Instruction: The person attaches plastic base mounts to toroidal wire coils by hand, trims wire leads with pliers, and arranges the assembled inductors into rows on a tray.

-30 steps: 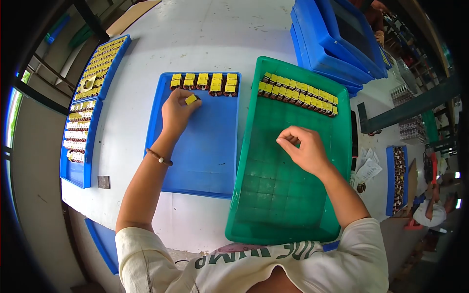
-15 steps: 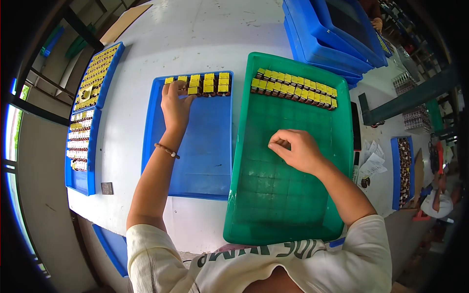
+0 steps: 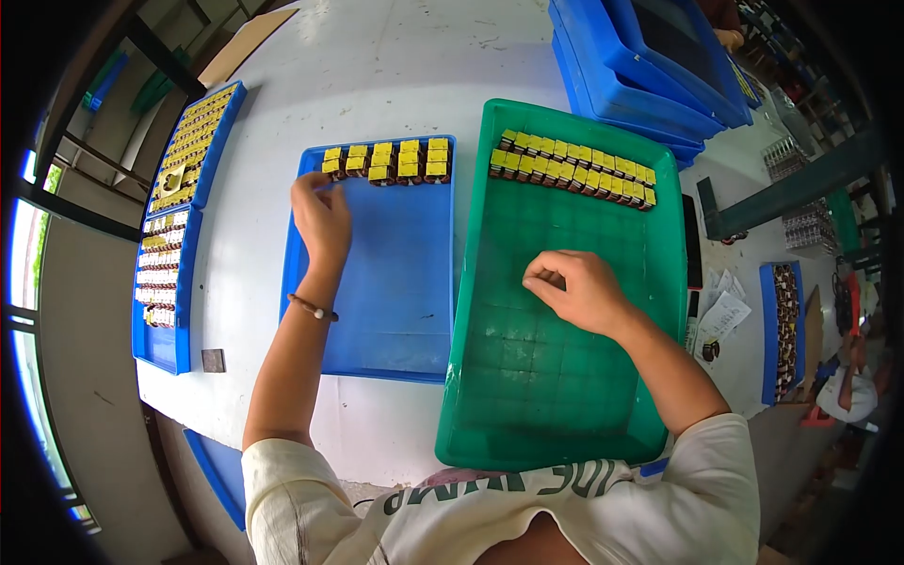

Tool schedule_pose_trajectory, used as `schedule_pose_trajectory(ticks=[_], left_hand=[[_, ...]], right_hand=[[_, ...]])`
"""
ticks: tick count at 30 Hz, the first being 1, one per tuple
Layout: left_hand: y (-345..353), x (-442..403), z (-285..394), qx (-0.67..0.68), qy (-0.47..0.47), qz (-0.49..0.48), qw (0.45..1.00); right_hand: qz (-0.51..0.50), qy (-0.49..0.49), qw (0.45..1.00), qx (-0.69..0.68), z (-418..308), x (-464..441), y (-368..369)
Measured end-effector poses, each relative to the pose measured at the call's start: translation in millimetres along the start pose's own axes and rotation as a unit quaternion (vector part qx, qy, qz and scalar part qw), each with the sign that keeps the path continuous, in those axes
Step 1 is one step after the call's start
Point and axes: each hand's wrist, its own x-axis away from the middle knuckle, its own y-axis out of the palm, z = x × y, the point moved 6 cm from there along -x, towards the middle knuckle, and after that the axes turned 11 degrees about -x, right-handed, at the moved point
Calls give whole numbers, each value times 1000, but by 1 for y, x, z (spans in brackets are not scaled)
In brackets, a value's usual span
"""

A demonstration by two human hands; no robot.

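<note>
My left hand [image 3: 323, 224] is over the upper left of a blue tray [image 3: 386, 311], beside the left end of short rows of small yellow-topped, dark-sided blocks [image 3: 381, 160]. Its fingers are loosely bent, the thumb stands apart from them, and I see nothing between them. Above the middle of a green tray [image 3: 527, 405] hovers my right hand [image 3: 579, 290], thumb and fingers curled together; whatever lies inside them, if anything, is hidden. Two long rows of similar yellow-topped blocks [image 3: 574, 169] stand along the green tray's far end, away from the right hand.
Two blue trays of small parts [image 3: 195, 141] lie at the table's left edge, near a small dark square plate [image 3: 214, 360]. Stacked blue trays [image 3: 626, 89] stand at the back right. Papers [image 3: 723, 315] and another filled blue tray [image 3: 782, 330] are on the right.
My left hand has drawn back to the left from the blocks, and its thumb and fingers are closer together. The right hand keeps its curled pose above the green tray.
</note>
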Motion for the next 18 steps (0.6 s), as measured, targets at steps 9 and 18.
schedule_pose_trajectory(ticks=[9,18], left_hand=[[13,-8,-11,65,-115,-39,991],[11,13,4,205,-37,-56,976]], right_hand=[[-1,-12,1000,15,-1,4,1],[23,27,991,130,19,4,-24]])
